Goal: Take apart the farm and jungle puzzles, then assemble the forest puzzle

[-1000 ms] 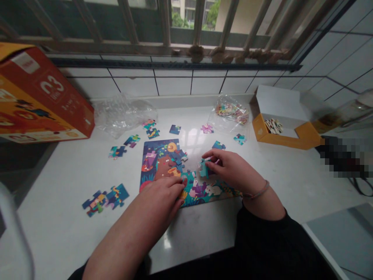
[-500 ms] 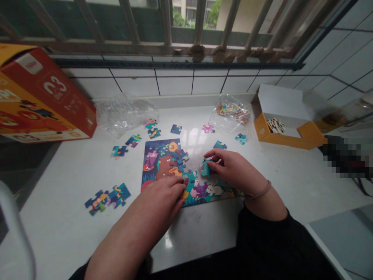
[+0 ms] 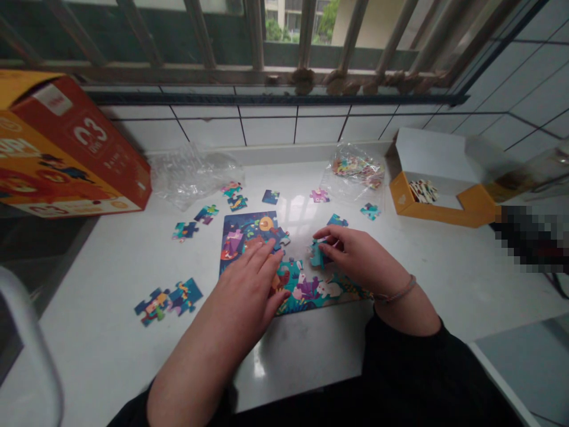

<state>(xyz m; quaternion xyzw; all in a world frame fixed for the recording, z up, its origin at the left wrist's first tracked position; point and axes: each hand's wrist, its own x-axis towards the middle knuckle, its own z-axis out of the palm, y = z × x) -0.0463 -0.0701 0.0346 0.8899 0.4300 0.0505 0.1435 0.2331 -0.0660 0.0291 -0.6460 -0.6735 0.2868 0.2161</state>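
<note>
A partly joined jigsaw puzzle (image 3: pixel 306 287) lies on the white counter, showing a bear, white rabbits and plants on blue and teal. My left hand (image 3: pixel 249 281) rests over its left part with fingers spread, covering much of the bear. Between the thumb and fingers of my right hand (image 3: pixel 344 252) is a teal puzzle piece (image 3: pixel 317 254), held at the gap in the upper right of the picture. Just behind this hand lies a loose blue piece (image 3: pixel 338 220).
Loose puzzle pieces (image 3: pixel 184 230) lie left and behind, with a joined cluster (image 3: pixel 169 300) at front left. A big orange-red box (image 3: pixel 80 148) stands left. Crumpled clear plastic (image 3: pixel 191 175), a bag of pieces (image 3: pixel 355 169) and an open yellow box (image 3: pixel 438 207) line the back.
My left hand has shifted up and spread its fingers over the bear. My right hand keeps hold of the teal piece in nearly the same place. The view has moved slightly.
</note>
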